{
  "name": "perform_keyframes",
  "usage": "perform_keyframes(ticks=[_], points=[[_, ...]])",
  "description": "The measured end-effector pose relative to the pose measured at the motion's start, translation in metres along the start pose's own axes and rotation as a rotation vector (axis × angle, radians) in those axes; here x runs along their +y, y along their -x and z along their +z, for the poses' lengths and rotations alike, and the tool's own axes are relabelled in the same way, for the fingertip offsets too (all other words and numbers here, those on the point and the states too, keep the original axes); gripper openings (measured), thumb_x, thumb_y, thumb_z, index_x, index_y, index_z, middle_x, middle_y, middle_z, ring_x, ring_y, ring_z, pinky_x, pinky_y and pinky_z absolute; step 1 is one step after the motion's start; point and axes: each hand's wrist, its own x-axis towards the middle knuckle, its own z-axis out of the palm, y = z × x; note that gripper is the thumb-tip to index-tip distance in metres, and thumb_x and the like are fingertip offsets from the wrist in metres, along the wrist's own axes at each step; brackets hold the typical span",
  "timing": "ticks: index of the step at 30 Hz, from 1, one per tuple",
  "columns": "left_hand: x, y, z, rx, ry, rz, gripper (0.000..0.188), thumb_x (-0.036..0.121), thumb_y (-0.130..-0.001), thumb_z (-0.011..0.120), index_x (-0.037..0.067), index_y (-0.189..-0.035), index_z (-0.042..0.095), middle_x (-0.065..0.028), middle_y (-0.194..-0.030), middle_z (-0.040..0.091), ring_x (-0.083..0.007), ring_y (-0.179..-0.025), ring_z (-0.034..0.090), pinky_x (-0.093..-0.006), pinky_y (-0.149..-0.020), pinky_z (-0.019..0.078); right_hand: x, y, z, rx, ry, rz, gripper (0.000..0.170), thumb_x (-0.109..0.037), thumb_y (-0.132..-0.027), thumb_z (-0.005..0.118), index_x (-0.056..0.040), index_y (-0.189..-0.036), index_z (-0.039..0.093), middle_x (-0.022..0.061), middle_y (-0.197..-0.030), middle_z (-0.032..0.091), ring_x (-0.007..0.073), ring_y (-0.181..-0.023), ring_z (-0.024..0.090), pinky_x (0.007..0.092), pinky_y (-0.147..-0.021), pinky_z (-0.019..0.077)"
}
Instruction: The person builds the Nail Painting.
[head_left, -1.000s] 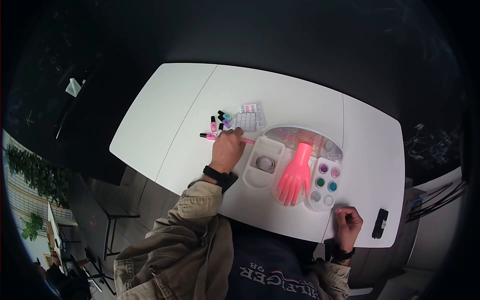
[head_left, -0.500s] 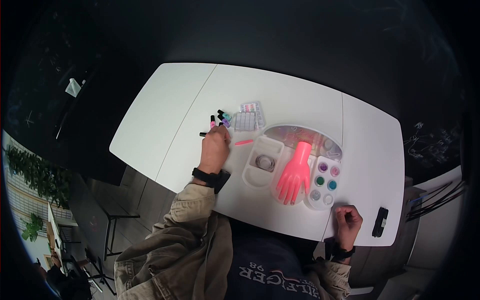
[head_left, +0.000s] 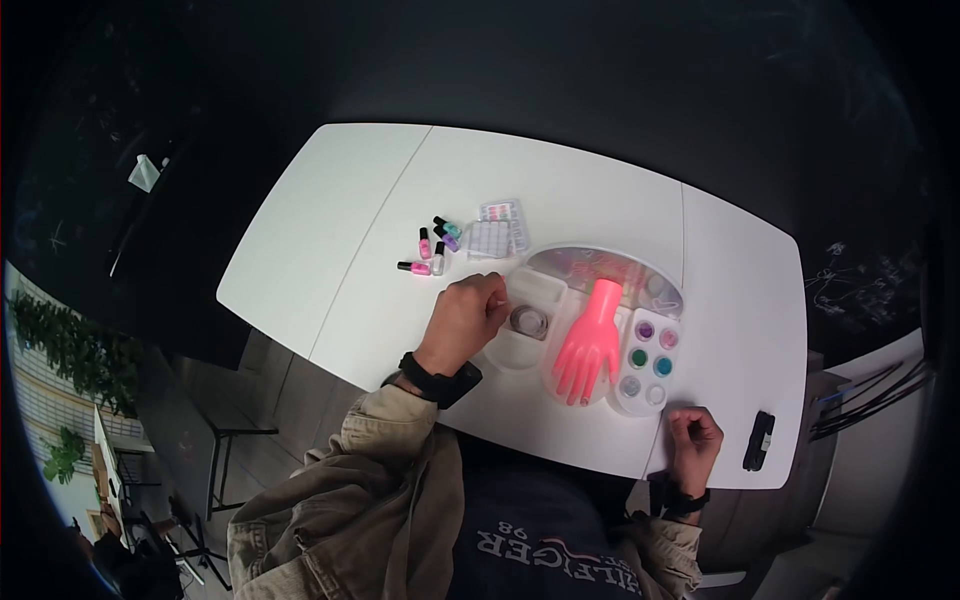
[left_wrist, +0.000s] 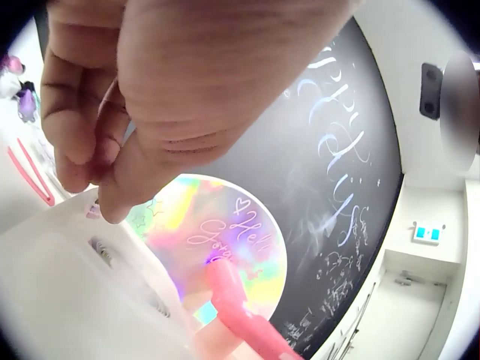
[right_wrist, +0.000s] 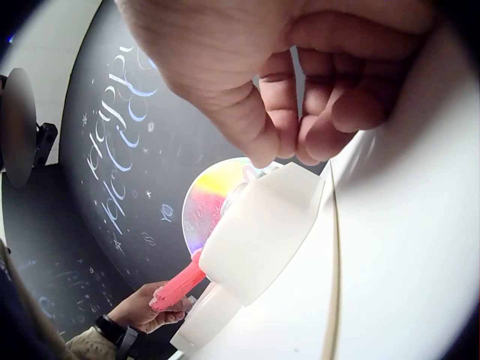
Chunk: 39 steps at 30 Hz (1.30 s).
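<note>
My left hand [head_left: 464, 318] hovers with bent fingers over the left side of a white case [head_left: 515, 358]. Its fingertips [left_wrist: 105, 169] are bunched near the case's rim in the left wrist view, with no object plainly between them. Pink tweezers [left_wrist: 31, 174] lie on the table there, hidden from the head view. A pink model hand [head_left: 590, 345], fingers toward me, rests in the middle of the case before the round mirror lid [head_left: 640, 272]. Loosely curled, my right hand [head_left: 694, 441] rests at the table's front edge, holding nothing visible.
Several small polish bottles [head_left: 424, 243] and clear plastic boxes [head_left: 490, 238] sit left of the case and behind it. Pots of coloured glitter [head_left: 638, 358] fill the case's right side. A black item [head_left: 760, 441] lies at the table's right edge.
My left hand first moved left from the tweezers to the bottles, then came back right to the case. The pink, clear and other bottles are uncovered again. My right hand stayed put.
</note>
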Motion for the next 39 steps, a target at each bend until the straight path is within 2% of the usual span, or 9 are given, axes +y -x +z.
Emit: perform_keyframes(ticks=[2, 8, 14, 17, 26, 35, 39], points=[[0.0, 0.001, 0.003, 0.016, -0.032, 0.004, 0.021, 0.006, -0.085, 0.087, 0.0, -0.094, 0.068, -0.0119, -0.081, 0.07, -0.0261, -0.068, 0.069, -0.0384, -0.065, 0.0558, 0.0, 0.0, 0.0, 0.002, 0.004, -0.007, 0.011, -0.005, -0.101, 0.083, -0.0019, -0.098, 0.073, -0.0049, -0.089, 0.067, 0.004, -0.082, 0.055, 0.0218, -0.077, 0.045], [0.006, 0.002, -0.001, -0.009, -0.022, -0.048, 0.023, 0.008, -0.087, 0.089, 0.0, -0.092, 0.068, -0.0124, -0.077, 0.069, -0.026, -0.065, 0.069, -0.0377, -0.063, 0.0547, 0.002, -0.001, 0.001, 0.002, 0.003, -0.017, 0.01, -0.005, -0.1, 0.083, -0.0017, -0.098, 0.074, -0.004, -0.089, 0.067, 0.0047, -0.082, 0.055, 0.0227, -0.078, 0.0461], [-0.007, -0.004, -0.012, 0.103, -0.059, -0.041, 0.016, 0.005, -0.089, 0.086, -0.001, -0.094, 0.071, -0.0137, -0.08, 0.073, -0.0261, -0.066, 0.071, -0.0382, -0.062, 0.0549, 0.002, -0.001, 0.001, 0.003, 0.006, -0.019, 0.01, -0.004, -0.1, 0.083, -0.0015, -0.098, 0.074, -0.0033, -0.09, 0.068, 0.0053, -0.083, 0.056, 0.0229, -0.078, 0.0466], [-0.023, -0.01, -0.016, 0.053, -0.094, -0.086, 0.016, 0.004, -0.087, 0.085, 0.0, -0.096, 0.072, -0.018, -0.089, 0.076, -0.0373, -0.079, 0.074, -0.0451, -0.068, 0.0578, 0.001, 0.0, 0.001, 0.005, 0.006, -0.017, 0.01, -0.004, -0.1, 0.083, -0.0015, -0.098, 0.074, -0.0035, -0.09, 0.068, 0.0051, -0.083, 0.056, 0.0226, -0.079, 0.0466], [-0.044, -0.021, -0.008, 0.05, -0.194, -0.047, 0.022, 0.007, -0.086, 0.085, 0.001, -0.105, 0.075, -0.0174, -0.1, 0.078, -0.039, -0.089, 0.075, -0.0475, -0.077, 0.0609, 0.001, 0.0, 0.001, 0.006, -0.005, -0.007, 0.011, -0.005, -0.101, 0.083, -0.0017, -0.098, 0.073, -0.0041, -0.089, 0.068, 0.0042, -0.082, 0.056, 0.0219, -0.078, 0.0468], [-0.051, -0.064, -0.023, 0.065, -0.269, 0.04, 0.04, 0.006, -0.083, 0.088, 0.0, -0.12, 0.074, -0.02, -0.119, 0.078, -0.0419, -0.111, 0.073, -0.0493, -0.097, 0.0592, -0.002, 0.001, 0.003, 0.012, -0.033, 0.006, 0.012, -0.006, -0.1, 0.084, -0.0018, -0.098, 0.073, -0.0044, -0.088, 0.068, 0.0042, -0.08, 0.055, 0.0218, -0.077, 0.0461], [-0.067, -0.073, -0.015, 0.034, -0.255, 0.059, 0.047, 0.003, -0.079, 0.089, 0.0, -0.124, 0.074, -0.0213, -0.124, 0.077, -0.0429, -0.116, 0.071, -0.049, -0.102, 0.0583, -0.001, 0.001, 0.003, 0.016, -0.007, 0.001, 0.013, -0.007, -0.1, 0.084, -0.0017, -0.097, 0.073, -0.0046, -0.087, 0.067, 0.0044, -0.081, 0.056, 0.0218, -0.077, 0.046]])
